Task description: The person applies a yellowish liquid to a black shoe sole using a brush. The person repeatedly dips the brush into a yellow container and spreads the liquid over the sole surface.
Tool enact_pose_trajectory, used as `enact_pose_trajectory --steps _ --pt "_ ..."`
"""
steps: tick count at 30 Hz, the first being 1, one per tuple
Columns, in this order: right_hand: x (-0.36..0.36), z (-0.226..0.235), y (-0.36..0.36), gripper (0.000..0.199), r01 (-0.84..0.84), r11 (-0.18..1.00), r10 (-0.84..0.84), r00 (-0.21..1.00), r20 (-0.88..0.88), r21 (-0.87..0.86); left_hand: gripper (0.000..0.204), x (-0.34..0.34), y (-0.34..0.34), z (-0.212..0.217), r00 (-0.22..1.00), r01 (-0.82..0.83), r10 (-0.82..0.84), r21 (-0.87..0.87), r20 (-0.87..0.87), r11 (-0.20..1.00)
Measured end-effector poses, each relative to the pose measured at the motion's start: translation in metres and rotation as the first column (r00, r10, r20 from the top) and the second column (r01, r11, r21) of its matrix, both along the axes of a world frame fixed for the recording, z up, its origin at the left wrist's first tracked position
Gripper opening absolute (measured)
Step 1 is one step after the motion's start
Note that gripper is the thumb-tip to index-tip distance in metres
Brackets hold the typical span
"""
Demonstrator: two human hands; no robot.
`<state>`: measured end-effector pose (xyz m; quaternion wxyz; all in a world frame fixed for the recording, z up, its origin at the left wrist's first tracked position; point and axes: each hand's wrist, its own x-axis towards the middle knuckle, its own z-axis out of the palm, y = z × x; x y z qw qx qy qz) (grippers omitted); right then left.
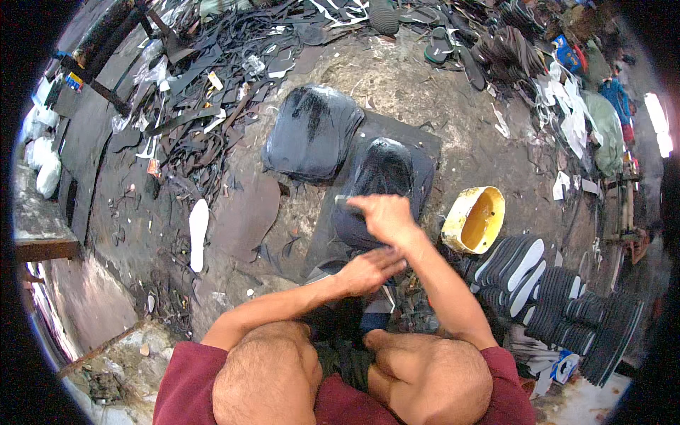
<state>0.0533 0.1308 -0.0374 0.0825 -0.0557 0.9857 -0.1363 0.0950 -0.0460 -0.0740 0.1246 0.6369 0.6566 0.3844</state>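
Note:
My right hand is closed over a black sheet piece lying on a dark board. A small greyish end pokes out at its fingers; what it belongs to is hidden. Glossy wet-looking streaks mark the sheet's far part. My left hand reaches across below the right wrist, its fingers stretched out, with nothing visible in it. Left of the sheet lies a thick stack of black sheets, also with a shiny smear on top. A cut-open yellow container with amber liquid stands to the right of my right hand.
Rows of dark shoe soles with white ones among them stand at the right. A white insole and a brown sheet lie left. Dark offcuts heap up at the far left; slippers lie at the back.

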Motion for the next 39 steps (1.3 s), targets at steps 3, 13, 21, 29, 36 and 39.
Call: enact_pose_trajectory --steps 3,13,21,29,36,39 --pt "0.052 -0.005 -0.054 0.043 -0.022 0.999 0.029 0.947 -0.319 0.026 0.058 0.031 -0.005 -0.013 0.957 0.277 -0.273 -0.033 0.096 0.96" --pt "0.012 0.075 0.058 0.049 0.023 0.921 -0.177 0.913 -0.367 -0.388 0.059 0.002 0.0 0.017 0.996 0.025 -0.048 -0.263 -0.08 0.964" --pt "-0.1 0.024 0.152 0.045 -0.005 0.994 -0.002 0.998 -0.063 -0.112 0.067 -0.013 0.018 0.024 0.992 -0.13 0.116 -0.386 -0.059 0.913" --pt "-0.036 0.052 0.15 0.044 0.264 0.963 -0.268 0.944 0.193 0.047 0.043 -0.034 -0.016 0.008 0.583 -0.776 0.768 -0.098 0.265 0.623" --pt "0.078 0.045 0.037 0.041 0.197 0.98 -0.197 0.98 0.007 -0.012 0.04 -0.051 -0.044 -0.017 0.122 -0.607 0.816 -0.608 0.564 0.511" --pt "0.121 0.043 0.003 0.041 0.166 0.986 -0.158 0.974 -0.164 0.035 0.036 -0.046 -0.038 -0.01 0.185 -0.668 0.824 -0.546 0.536 0.505"
